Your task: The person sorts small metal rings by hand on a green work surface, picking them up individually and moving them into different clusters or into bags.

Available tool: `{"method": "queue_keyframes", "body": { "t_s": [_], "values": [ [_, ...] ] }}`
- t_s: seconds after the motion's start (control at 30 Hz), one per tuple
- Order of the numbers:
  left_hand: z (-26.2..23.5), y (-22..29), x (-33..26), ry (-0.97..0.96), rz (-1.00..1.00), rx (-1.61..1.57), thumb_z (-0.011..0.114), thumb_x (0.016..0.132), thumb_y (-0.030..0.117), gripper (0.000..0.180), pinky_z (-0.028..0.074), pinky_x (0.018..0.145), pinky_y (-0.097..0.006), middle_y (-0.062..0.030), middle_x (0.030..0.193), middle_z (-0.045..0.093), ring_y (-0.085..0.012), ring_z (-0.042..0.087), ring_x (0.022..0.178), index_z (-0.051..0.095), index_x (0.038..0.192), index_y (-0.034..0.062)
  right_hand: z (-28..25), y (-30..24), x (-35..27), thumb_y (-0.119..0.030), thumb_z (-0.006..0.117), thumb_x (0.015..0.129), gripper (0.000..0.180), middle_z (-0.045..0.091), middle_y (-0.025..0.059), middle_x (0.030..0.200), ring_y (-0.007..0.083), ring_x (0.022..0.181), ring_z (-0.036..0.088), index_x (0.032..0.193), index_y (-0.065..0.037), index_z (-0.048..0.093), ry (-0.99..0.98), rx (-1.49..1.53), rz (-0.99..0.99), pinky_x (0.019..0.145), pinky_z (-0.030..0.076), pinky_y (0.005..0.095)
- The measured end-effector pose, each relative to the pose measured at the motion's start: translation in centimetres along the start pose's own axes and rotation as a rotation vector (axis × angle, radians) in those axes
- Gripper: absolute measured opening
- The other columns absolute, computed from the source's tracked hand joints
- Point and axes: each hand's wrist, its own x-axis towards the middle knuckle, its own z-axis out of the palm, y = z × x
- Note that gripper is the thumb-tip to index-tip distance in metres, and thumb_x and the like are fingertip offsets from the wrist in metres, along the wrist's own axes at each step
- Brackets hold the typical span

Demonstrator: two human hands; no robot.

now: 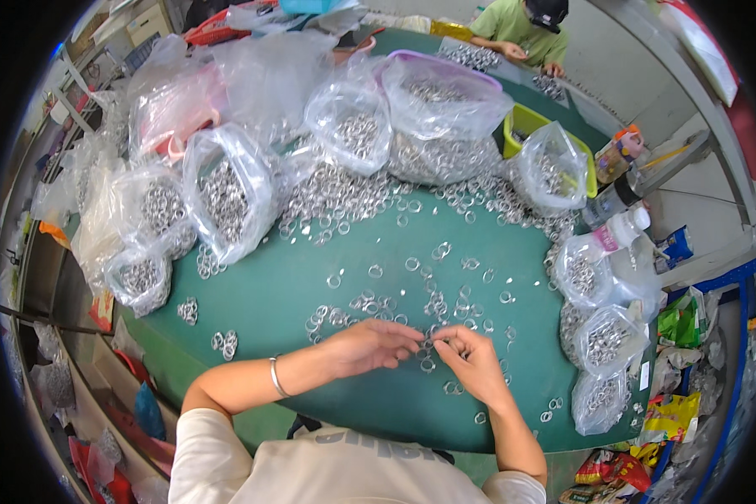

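My left hand (376,346), with a bangle on its wrist, reaches in from the left. Its fingertips are drawn together at a small silver metal ring (427,343). From the other side my right hand (470,359) pinches at the same spot with thumb and forefinger, its other fingers curled. Whether more than one ring is between the fingertips is too small to tell. Around and just beyond both hands, loose silver rings (376,302) lie scattered on the green tabletop (311,273).
Clear plastic bags of rings (225,202) line the table's left and far sides. More bags (605,346) stand along the right edge, near a bottle (622,231). A green basket (592,172) and a heap of rings (336,191) sit farther back. Another person (525,38) works beyond.
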Motion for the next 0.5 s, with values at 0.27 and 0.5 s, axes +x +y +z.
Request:
{"method": "queue_keyframes", "body": {
  "t_s": [0.27,0.5],
  "values": [
    [7.8,24.3,7.5,0.096,0.700,0.433,0.043,0.082,-0.010,0.045,0.047,0.088,-0.029,-0.0095,0.115,0.055,-0.0142,0.054,0.100,0.048,0.127,-0.0052,-0.7,4.3,-0.9,-0.024,0.053,0.098,0.026,0.040,-0.0071,0.058,0.0030,0.054,0.035,0.089,-0.003,0.067,-0.031,0.234,0.033,0.048,0.029,0.0220],
    [7.8,38.2,17.0,0.260,1.101,0.512,0.045,0.078,-0.012,0.056,0.037,0.106,-0.047,-0.0211,0.137,0.044,-0.0343,0.043,0.126,0.041,0.134,-0.0060,-1.4,6.3,-0.3,-0.017,0.058,0.095,0.018,0.056,-0.0050,0.068,0.0020,0.062,0.044,0.098,-0.001,0.067,0.000,0.225,-0.010,0.055,0.036,0.0202]
  ]
}}
